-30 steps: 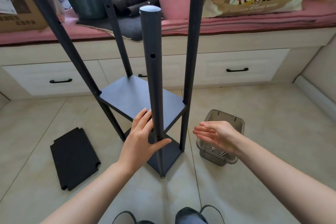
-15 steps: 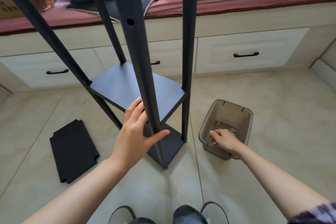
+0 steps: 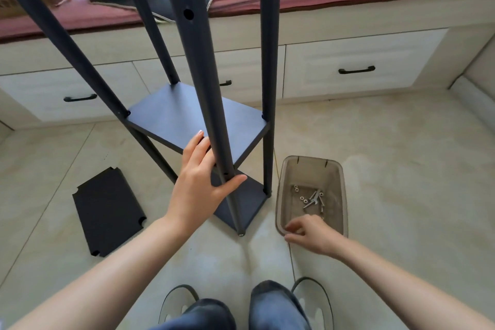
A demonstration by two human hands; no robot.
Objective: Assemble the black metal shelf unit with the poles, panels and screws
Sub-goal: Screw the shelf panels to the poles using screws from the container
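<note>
L hand (image 3: 199,190) grips front pole (image 3: 206,94), thumb round it. R hand (image 3: 312,232) at bin (image 3: 344,211) rim, fingers curled; cannot tell if it holds a screw.

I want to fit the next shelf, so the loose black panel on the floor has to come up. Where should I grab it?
Probably by a long edge, coming from above. The loose panel lies flat on the tiles left of the shelf unit, so fingers must hook under a thin edge; a corner notch might give them a gap.
</note>
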